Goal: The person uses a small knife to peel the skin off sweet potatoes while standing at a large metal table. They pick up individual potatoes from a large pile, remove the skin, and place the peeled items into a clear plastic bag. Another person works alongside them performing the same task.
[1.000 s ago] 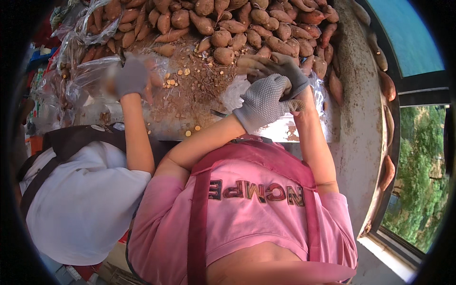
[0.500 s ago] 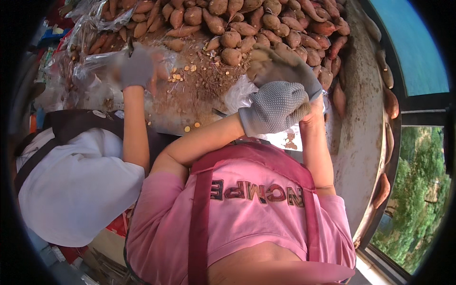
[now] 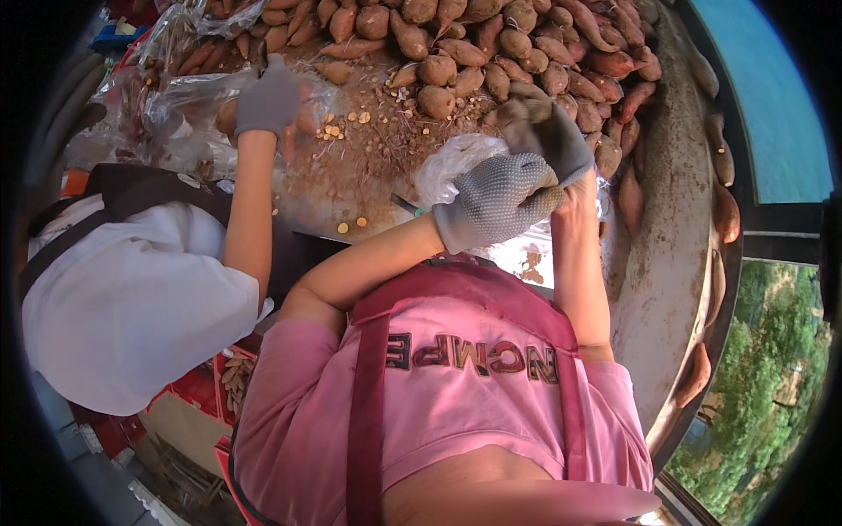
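My left hand (image 3: pixel 495 203), in a grey dotted work glove, is closed at my right wrist, its fingers pinching the cuff of the other glove. My right hand (image 3: pixel 545 136) wears a grey glove with a brown, soiled palm. Its fingers are raised in front of the sweet potato pile (image 3: pixel 526 48), bent a little, apart and blurred; nothing shows in them. Just left of my hands lies a crumpled clear plastic bag (image 3: pixel 456 164). A dark-bladed knife (image 3: pixel 405 207) is partly visible beside my left glove. Under my wrists a white sheet (image 3: pixel 529 254) with brown marks shows.
At the left a co-worker in white reaches in with a gloved hand (image 3: pixel 267 98), near clear plastic wrapping (image 3: pixel 184 105). Cut sweet potato pieces (image 3: pixel 333 131) and soil lie on the table (image 3: pixel 324 188). Single sweet potatoes (image 3: pixel 697 375) line the right ledge by the window. Red crates (image 3: pixel 197 392) stand lower left.
My right hand's fingers have drawn in toward the right and look less spread. My left hand still grips the glove cuff, slightly farther left. The co-worker's gloved hand has moved a little away and right.
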A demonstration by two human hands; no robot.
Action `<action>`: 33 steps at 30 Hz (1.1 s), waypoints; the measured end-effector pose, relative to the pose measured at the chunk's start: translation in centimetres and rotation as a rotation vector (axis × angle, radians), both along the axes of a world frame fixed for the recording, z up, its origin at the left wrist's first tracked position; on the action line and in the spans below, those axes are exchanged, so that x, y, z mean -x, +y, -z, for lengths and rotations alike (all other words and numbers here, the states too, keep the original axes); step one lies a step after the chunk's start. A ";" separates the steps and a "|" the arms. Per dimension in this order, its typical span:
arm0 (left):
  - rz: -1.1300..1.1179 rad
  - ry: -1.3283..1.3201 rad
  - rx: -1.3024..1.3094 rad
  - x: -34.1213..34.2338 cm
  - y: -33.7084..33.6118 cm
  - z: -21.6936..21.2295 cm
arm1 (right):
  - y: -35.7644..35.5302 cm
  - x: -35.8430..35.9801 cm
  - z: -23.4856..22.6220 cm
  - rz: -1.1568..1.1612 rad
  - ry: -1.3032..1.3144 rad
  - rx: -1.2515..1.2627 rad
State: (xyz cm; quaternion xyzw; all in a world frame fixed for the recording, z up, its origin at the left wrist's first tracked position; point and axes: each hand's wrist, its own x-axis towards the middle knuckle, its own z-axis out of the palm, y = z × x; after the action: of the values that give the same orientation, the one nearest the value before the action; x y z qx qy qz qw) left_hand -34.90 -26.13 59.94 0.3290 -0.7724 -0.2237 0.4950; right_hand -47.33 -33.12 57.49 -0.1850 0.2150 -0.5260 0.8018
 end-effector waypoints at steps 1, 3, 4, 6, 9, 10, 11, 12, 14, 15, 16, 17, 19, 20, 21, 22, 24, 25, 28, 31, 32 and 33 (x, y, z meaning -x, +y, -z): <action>-0.036 -0.067 0.023 0.0 0.0 -0.4 | -1.0 0.0 1.0 -0.012 -0.064 -0.045; -0.024 -0.036 0.022 0.4 -0.1 0.3 | -1.5 -0.4 1.0 0.088 0.026 -0.076; -0.020 -0.018 0.019 0.5 -0.1 0.6 | -0.4 -0.8 -0.6 0.046 0.003 0.051; 0.003 -0.023 0.008 0.4 -0.2 0.7 | 0.4 -2.1 -3.2 -0.172 -0.356 0.087; 0.028 -0.020 0.007 0.6 -0.2 1.1 | -0.3 -2.3 -2.2 -0.298 -0.403 0.057; 0.034 -0.019 0.012 0.6 -0.3 1.1 | -0.5 -1.9 -1.3 -0.233 -0.315 0.099; 0.045 -0.038 0.006 0.6 -0.2 0.7 | -0.6 -1.5 -0.4 -0.167 -0.227 0.139; 0.056 -0.058 -0.003 0.5 0.2 -0.1 | -0.6 -1.1 0.3 -0.101 -0.138 0.177; 0.070 -0.060 -0.001 0.6 0.3 -0.4 | -0.8 -0.6 1.3 0.034 0.041 0.250; 0.068 -0.044 0.011 0.7 0.2 -0.1 | -0.9 -0.9 1.0 0.078 0.308 0.441; 0.067 -0.027 0.023 0.8 0.2 0.2 | -1.1 -1.4 0.5 0.122 0.578 0.629; 0.066 0.012 0.011 0.9 0.1 0.5 | -1.3 -2.0 -0.3 0.166 0.849 0.814; 0.072 0.093 -0.010 1.0 -0.1 1.1 | -1.5 -2.7 -1.3 0.011 0.693 0.842; 0.064 0.063 -0.022 0.9 -0.1 1.0 | -1.5 -2.9 -1.7 -0.177 0.262 0.665; 0.065 0.034 -0.033 0.8 -0.1 1.0 | -1.6 -2.9 -1.9 -0.344 -0.162 0.469; 0.059 -0.001 -0.044 0.6 -0.1 0.9 | -2.1 -2.5 -1.3 -0.214 0.285 0.744; -0.006 -0.068 0.046 0.2 -0.2 0.9 | -4.2 -0.9 1.5 0.099 1.209 1.212; -0.037 -0.100 0.094 0.0 -0.4 1.0 | -4.2 -0.9 1.9 0.311 1.480 1.416; -0.092 -0.087 -0.073 -1.3 -1.3 0.4 | -4.4 -0.6 0.5 0.430 1.853 1.575; -0.165 0.012 -0.161 -2.3 -2.7 -0.2 | -2.6 -1.7 -1.9 0.424 1.641 1.449; -0.133 0.042 -0.188 -2.3 -3.2 -0.1 | -1.9 -1.6 -2.1 0.403 1.606 1.483; -0.108 0.071 -0.211 -2.4 -3.7 0.0 | -1.6 -1.7 -2.3 0.382 1.564 1.523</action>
State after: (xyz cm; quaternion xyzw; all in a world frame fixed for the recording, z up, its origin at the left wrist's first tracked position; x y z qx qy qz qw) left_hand -32.46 -29.86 59.89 0.4125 -0.7076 -0.2883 0.4960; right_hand -45.63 -34.76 59.74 -0.8745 0.3076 -0.3739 0.0273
